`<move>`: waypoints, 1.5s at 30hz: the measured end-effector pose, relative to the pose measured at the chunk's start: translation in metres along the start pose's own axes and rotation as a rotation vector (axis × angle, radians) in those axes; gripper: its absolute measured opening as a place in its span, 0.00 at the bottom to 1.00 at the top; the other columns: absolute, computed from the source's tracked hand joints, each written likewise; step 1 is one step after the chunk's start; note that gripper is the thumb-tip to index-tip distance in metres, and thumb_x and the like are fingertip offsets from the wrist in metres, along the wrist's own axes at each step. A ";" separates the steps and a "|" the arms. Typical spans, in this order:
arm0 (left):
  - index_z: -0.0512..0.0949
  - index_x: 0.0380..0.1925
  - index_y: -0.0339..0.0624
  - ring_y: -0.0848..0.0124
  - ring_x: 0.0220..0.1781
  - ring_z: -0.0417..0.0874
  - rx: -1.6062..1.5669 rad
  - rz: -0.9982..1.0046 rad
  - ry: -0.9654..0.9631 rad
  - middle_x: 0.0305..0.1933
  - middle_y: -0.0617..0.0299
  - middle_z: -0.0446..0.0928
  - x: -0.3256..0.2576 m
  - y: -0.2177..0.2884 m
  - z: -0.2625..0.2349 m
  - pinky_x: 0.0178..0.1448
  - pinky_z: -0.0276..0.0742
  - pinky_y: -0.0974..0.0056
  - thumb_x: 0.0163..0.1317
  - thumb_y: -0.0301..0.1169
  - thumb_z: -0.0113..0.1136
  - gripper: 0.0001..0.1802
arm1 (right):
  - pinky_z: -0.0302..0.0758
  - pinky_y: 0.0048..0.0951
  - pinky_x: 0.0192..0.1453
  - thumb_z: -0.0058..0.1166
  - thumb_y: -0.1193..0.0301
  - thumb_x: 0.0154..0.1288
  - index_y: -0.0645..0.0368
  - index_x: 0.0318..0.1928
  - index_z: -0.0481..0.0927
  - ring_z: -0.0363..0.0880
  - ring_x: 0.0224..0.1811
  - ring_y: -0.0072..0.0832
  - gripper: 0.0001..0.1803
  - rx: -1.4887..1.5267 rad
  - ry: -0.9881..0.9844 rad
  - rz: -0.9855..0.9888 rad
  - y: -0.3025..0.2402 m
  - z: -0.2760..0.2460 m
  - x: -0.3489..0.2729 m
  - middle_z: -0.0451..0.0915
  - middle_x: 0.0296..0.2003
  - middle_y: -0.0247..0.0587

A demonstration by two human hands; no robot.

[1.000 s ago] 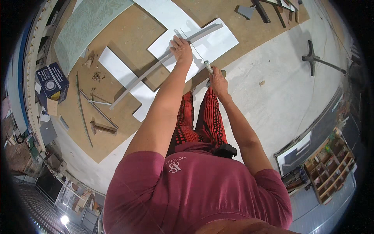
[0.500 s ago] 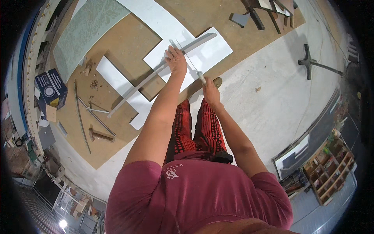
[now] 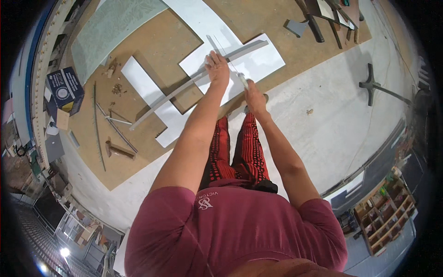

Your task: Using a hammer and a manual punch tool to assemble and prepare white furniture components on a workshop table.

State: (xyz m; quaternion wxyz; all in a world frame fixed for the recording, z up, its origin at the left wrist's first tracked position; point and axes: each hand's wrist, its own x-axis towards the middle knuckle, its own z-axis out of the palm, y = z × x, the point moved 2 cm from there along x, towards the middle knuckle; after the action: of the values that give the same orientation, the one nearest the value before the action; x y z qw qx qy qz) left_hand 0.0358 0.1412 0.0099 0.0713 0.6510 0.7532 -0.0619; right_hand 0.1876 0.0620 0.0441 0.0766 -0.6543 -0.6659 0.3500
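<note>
A long grey strip lies across a white cut-out panel. My left hand holds the strip near its middle, with fingers bent over it. Just right of that, my right hand is closed around the pale handle of a thin, long-bladed tool that looks like a handsaw seen edge-on. Its narrow blade crosses the strip beside my left fingers. Whether the blade has cut into the strip I cannot tell.
The panel rests on a brown tabletop. A hammer, thin strips and a dark blue box are at the left. A patterned greenish sheet lies far left. Dark offcuts are far right, and a compartmented wooden tray is lower right.
The view has shifted, so the bench and panel appear slightly further right. Both hands keep their holds, and the tool still crosses the strip, its handle slightly further up the picture.
</note>
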 end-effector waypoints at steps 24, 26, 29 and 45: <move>0.61 0.57 0.31 0.44 0.67 0.53 -0.141 -0.055 -0.065 0.67 0.43 0.49 0.001 -0.012 0.005 0.61 0.59 0.40 0.59 0.28 0.42 0.25 | 0.71 0.49 0.35 0.42 0.71 0.63 0.57 0.52 0.62 0.75 0.37 0.54 0.17 0.134 -0.076 0.070 0.017 0.013 -0.033 0.75 0.37 0.59; 0.60 0.58 0.30 0.43 0.67 0.52 -0.147 -0.032 -0.035 0.67 0.42 0.50 -0.007 -0.008 0.001 0.61 0.58 0.39 0.59 0.28 0.42 0.25 | 0.70 0.51 0.34 0.43 0.71 0.63 0.56 0.51 0.62 0.75 0.36 0.54 0.16 0.130 -0.081 0.100 0.020 0.011 -0.050 0.75 0.36 0.60; 0.60 0.57 0.30 0.42 0.67 0.53 -0.125 -0.010 -0.051 0.67 0.42 0.50 -0.001 -0.004 -0.004 0.61 0.58 0.40 0.59 0.29 0.43 0.25 | 0.70 0.52 0.35 0.41 0.70 0.63 0.56 0.51 0.62 0.75 0.36 0.55 0.16 0.057 -0.073 0.063 0.003 0.001 -0.017 0.76 0.35 0.58; 0.63 0.56 0.31 0.44 0.66 0.55 -0.083 -0.019 -0.028 0.66 0.44 0.53 0.000 -0.015 0.007 0.58 0.64 0.43 0.58 0.29 0.45 0.25 | 0.70 0.52 0.38 0.41 0.70 0.63 0.56 0.53 0.61 0.75 0.36 0.57 0.18 0.097 -0.042 0.035 0.012 0.015 -0.026 0.76 0.34 0.60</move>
State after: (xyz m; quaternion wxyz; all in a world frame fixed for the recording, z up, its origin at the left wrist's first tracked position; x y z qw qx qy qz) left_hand 0.0214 0.1373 0.0032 0.1084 0.6396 0.7600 -0.0404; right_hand 0.1925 0.0315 0.0355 0.0881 -0.6537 -0.6382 0.3970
